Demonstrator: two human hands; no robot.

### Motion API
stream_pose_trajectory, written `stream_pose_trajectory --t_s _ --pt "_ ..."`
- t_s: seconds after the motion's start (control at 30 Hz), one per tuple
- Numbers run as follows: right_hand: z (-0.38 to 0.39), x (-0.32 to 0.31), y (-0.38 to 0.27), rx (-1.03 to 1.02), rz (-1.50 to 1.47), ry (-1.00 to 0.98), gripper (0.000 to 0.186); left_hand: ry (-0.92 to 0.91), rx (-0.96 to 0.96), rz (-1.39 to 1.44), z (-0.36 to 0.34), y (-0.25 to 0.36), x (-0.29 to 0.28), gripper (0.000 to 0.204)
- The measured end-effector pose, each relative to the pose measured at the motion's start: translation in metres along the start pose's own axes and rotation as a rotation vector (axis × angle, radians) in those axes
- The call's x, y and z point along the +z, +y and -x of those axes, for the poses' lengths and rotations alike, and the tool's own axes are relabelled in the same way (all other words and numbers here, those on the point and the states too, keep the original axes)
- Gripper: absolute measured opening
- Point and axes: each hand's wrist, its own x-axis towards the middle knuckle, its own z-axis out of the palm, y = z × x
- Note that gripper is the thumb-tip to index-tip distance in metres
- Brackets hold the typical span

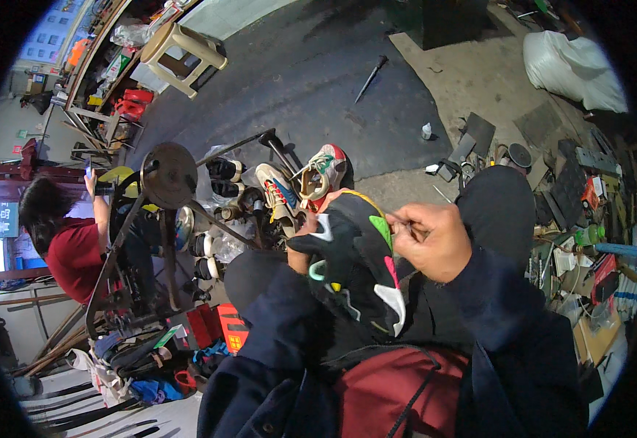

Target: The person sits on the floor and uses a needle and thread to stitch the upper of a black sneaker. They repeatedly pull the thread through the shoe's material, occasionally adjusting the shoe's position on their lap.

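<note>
Over my lap I hold a black sneaker [353, 252] with white, green, pink and yellow patches. My left hand [304, 242] is closed round its left side, and its fingers are partly hidden by the shoe. On the opposite side, my right hand [433, 239] is pinched closed beside the green patch. Something thin may be between those fingertips, but it is too small to make out. Just beyond the shoe stand a beige sneaker [278, 191] with blue and red laces and a white-and-red sneaker [326, 173] with green trim.
A metal stand with a round plate [170, 175] rises at the left, near a person in a red shirt [78, 252]. A stool [182, 57] stands far left. Scraps and tools [588, 241] litter the right side. A white sack [575, 71] lies far right.
</note>
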Motion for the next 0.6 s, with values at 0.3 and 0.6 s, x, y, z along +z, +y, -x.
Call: stream_pose_trajectory --t_s 0.3,0.6 --pt "0.026 0.003 0.028 0.229 -0.372 -0.151 0.016 -0.104 0.098 0.113 0.0 -0.006 0.006 0.073" --pt "0.034 0.005 0.027 0.204 -0.166 -0.114 0.017 -0.261 0.041 0.393 -0.013 -0.011 -0.018 0.055"
